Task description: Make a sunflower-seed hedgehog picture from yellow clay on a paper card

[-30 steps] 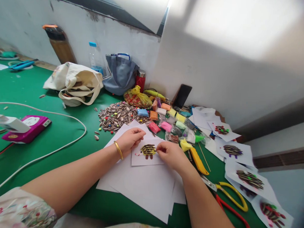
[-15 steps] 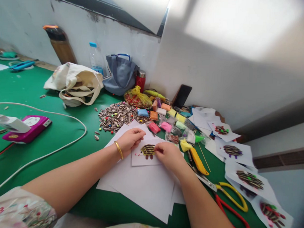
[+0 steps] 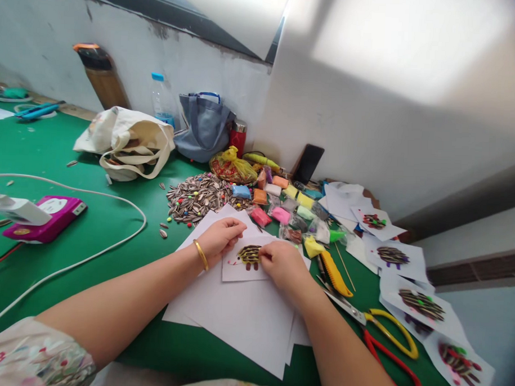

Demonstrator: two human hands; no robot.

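A small white card (image 3: 238, 273) lies on larger white sheets (image 3: 240, 313). On it is a hedgehog figure (image 3: 249, 256) of yellow clay and striped sunflower seeds, with brown feet and pink dots near its snout. My right hand (image 3: 280, 261) is closed, its fingertips pressed together at the figure's right end; whatever they pinch is hidden. Just above the card's left side, my left hand (image 3: 222, 237) has thumb and fingers closed together, and anything in them is too small to make out. A gold bangle circles the left wrist.
Sunflower seeds (image 3: 193, 199) lie heaped behind the sheets, beside bagged coloured clay (image 3: 281, 215). Right of my right arm are a yellow cutter (image 3: 337, 274) and scissors (image 3: 365, 318). Finished hedgehog cards (image 3: 422, 303) line the right edge. A white cable (image 3: 99, 255) curves at left.
My right hand has shifted slightly left over the figure's right end. The left hand stays in nearly the same place.
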